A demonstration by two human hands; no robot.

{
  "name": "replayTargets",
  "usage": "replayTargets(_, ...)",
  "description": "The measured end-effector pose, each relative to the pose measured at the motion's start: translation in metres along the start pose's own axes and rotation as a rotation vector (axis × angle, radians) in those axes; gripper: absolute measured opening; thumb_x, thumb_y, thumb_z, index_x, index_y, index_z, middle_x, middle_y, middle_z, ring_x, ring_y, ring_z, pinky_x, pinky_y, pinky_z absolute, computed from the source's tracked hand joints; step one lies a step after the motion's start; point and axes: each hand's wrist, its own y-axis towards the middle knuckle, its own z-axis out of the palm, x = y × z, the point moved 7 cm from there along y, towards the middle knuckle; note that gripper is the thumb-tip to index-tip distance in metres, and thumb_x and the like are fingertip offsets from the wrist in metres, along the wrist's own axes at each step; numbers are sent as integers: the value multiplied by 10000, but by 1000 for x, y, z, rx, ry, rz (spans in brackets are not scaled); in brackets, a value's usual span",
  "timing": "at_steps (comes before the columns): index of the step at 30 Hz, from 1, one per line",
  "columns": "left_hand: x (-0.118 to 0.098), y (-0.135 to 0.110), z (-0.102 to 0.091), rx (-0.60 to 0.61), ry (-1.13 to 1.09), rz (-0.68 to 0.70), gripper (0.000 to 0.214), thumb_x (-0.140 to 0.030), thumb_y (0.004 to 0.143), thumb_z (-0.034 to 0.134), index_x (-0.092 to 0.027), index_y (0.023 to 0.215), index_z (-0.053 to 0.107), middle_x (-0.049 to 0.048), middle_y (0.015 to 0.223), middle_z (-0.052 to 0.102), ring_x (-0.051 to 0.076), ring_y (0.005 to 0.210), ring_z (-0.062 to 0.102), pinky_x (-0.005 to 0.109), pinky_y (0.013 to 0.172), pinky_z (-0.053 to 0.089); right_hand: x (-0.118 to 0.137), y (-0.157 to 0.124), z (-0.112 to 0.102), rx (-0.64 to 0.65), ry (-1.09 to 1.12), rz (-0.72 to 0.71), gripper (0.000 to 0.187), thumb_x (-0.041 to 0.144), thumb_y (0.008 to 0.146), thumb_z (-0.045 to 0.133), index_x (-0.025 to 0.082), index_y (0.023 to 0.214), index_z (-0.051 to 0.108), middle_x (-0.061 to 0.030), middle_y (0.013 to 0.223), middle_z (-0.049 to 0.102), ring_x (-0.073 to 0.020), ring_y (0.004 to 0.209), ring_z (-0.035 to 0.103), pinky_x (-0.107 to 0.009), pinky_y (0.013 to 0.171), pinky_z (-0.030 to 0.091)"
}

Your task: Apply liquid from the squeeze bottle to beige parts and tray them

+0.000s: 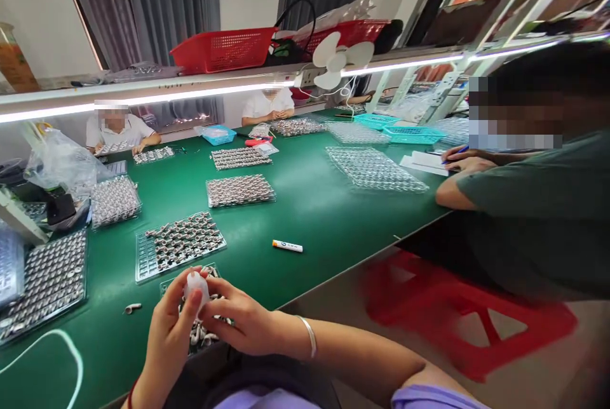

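A small white rounded case is held up between my two hands over the table's near edge. My left hand grips it, with the thumb across its front and the fingers behind. From the other side, my right hand closes its fingertips on the case. Partly hidden beneath my hands lies a tray of loose white earbuds. One white earbud lies alone on the table left of my hands. Just beyond, a clear tray carries rows of earbuds.
More filled trays stand on the green table. A white marker-like tube lies to the right of my hands. A white cable curves at lower left. A co-worker writes at right, beside a red stool.
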Motion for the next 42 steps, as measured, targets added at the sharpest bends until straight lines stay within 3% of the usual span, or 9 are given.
replayTargets(2,1,2,6,-8,-83,-34,448,-612,787,636,-259,1054,709,88,1097,739,306,1050,668,395,899,539,5,0,-19,-14,-8,27,148,224,933,575,211,1057,654,-142,1253,595,-227,1242,555,-389,1028,486)
replayTargets(4,0,2,15,20,-210,-97,452,-611,793,628,-242,1043,698,86,1021,742,287,949,683,380,822,557,8,3,-46,-128,14,72,148,251,936,592,221,1055,675,-107,1098,654,-192,1054,639,-344,923,542)
replayTargets(7,-4,-2,34,119,-391,-207,439,-586,801,623,-228,1052,665,62,841,712,224,726,659,328,650,549,6,9,-82,-328,34,158,118,267,937,604,221,1012,682,-49,900,643,-145,840,637,-281,775,562)
replayTargets(9,-7,-6,46,183,-453,-264,408,-554,812,624,-235,1065,640,38,764,677,186,623,612,287,557,500,6,14,-93,-371,14,167,120,279,927,622,215,1017,671,-42,897,638,-139,822,629,-274,759,561)
replayTargets(18,-9,-18,66,265,-456,-380,304,-495,851,585,-284,1069,563,-2,677,643,150,510,539,260,514,418,15,14,-92,-332,-168,56,149,307,924,633,220,1043,658,-58,919,665,-174,906,626,-320,837,562)
replayTargets(33,-10,-19,77,356,-438,-407,340,-462,878,570,-218,1104,498,-2,678,657,131,501,559,238,527,429,15,5,-100,-321,-134,62,92,256,918,637,175,929,679,-58,873,636,-148,851,611,-284,800,544)
replayTargets(37,-9,-21,78,401,-420,-419,344,-478,866,587,-220,1076,499,0,675,662,131,491,563,232,509,419,10,9,-104,-222,-12,130,112,259,915,644,164,886,694,-53,876,615,-132,834,605,-274,802,534)
replayTargets(42,-7,-24,77,485,-359,-440,345,-504,868,582,-216,1044,510,6,682,662,130,491,569,218,486,391,-3,19,-105,64,274,214,186,317,904,662,143,851,701,-42,885,595,-115,822,601,-268,807,520)
